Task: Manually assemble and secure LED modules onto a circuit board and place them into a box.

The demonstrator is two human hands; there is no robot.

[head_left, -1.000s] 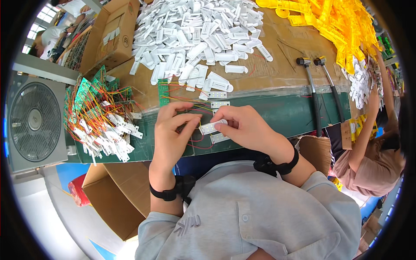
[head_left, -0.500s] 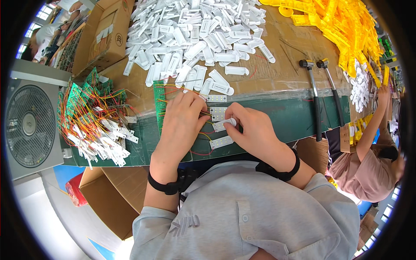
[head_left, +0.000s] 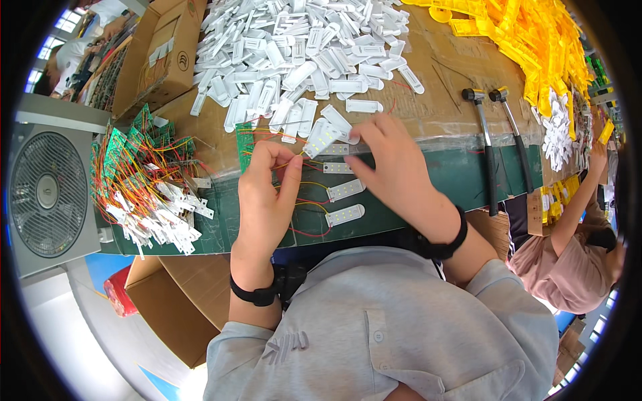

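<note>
My left hand point(head_left: 271, 190) pinches the wired end of a small white LED board point(head_left: 319, 143), which is tilted up above the bench. My right hand point(head_left: 394, 157) has its thumb and fingers apart, with fingertips at the edge of a white plastic cover point(head_left: 340, 124). Below lie more wired LED boards in a column: a bare-ended one point(head_left: 338, 168) and two with rounded white ends, the upper point(head_left: 346, 190) and the lower point(head_left: 345, 214). Red and yellow wires run left from them beneath my left hand. A green circuit board point(head_left: 245, 144) is partly hidden behind that hand.
White covers point(head_left: 287, 53) are heaped at the back, yellow plastic parts point(head_left: 521, 47) at the back right. Two hammers point(head_left: 487, 154) lie on the right. Wired green boards point(head_left: 150, 174) pile up left, beside a fan point(head_left: 47, 194). A co-worker point(head_left: 565, 257) sits at right.
The right hand has left the lower LED board and moved up toward the white covers, its fingers spreading. The left hand has drawn back slightly, and an LED board now stands tilted at its fingertips.
</note>
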